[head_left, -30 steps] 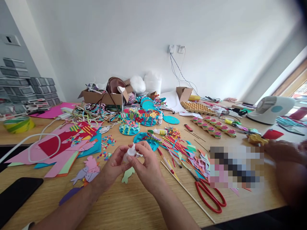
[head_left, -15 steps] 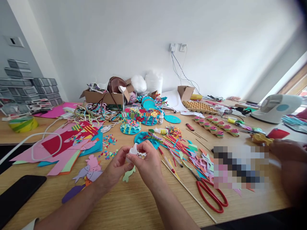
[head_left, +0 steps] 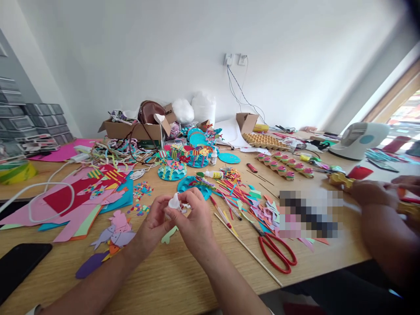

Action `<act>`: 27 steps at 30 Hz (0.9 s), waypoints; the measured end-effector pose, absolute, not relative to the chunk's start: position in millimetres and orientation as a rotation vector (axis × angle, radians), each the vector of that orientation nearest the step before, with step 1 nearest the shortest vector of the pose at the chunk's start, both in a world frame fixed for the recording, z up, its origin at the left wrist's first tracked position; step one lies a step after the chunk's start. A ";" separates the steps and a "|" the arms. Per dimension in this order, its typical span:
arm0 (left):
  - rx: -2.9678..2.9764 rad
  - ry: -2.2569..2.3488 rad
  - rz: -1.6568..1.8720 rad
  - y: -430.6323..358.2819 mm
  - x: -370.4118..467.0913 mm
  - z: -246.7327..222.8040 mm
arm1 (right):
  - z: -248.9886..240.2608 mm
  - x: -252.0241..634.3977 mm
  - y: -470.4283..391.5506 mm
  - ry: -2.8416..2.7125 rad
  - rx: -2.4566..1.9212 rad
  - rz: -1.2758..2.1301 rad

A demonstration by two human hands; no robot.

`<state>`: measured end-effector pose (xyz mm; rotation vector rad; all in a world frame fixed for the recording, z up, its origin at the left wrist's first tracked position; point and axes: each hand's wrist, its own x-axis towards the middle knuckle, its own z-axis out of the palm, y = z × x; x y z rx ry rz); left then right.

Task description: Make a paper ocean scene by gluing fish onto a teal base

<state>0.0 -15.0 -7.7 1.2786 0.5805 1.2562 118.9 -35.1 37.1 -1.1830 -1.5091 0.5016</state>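
Observation:
A small white piece [head_left: 174, 201], perhaps paper or foam, is pinched between both hands above the wooden table. My left hand [head_left: 156, 221] grips its left side with thumb and fingers. On the other side my right hand [head_left: 193, 214] has its fingers closed round the same piece. Small white bits show by the right fingers. Just below lies a pale green paper fish [head_left: 169, 235], partly hidden by the right hand. Behind the hands is a blue scalloped base [head_left: 201, 190]; a glue bottle [head_left: 214, 174] lies beyond it.
Red-handled scissors [head_left: 278, 251] and a long stick [head_left: 249, 250] lie to the right. Paper fish [head_left: 121, 238], coloured sheets [head_left: 68, 205] and a black phone [head_left: 22, 262] lie left. At the far right another person's hands [head_left: 377, 194] hold yellow egg-carton pieces.
The view has shifted right, so most things appear further left. The white piece is turned, showing a rounder cup-like shape. More of the other person's hands is in view.

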 end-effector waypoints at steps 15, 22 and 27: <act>1.280 0.738 1.024 -20.0 -17.5 -3.3 | 28.6 226.3 -107.5 -1.721 -1.585 0.314; 1.445 0.634 0.945 -31.7 -1.4 2.5 | 39.1 180.0 -103.9 -1.707 -1.218 0.505; 1.412 0.493 1.001 -33.7 -0.1 -4.5 | 39.8 147.2 -79.2 -1.715 -1.117 0.544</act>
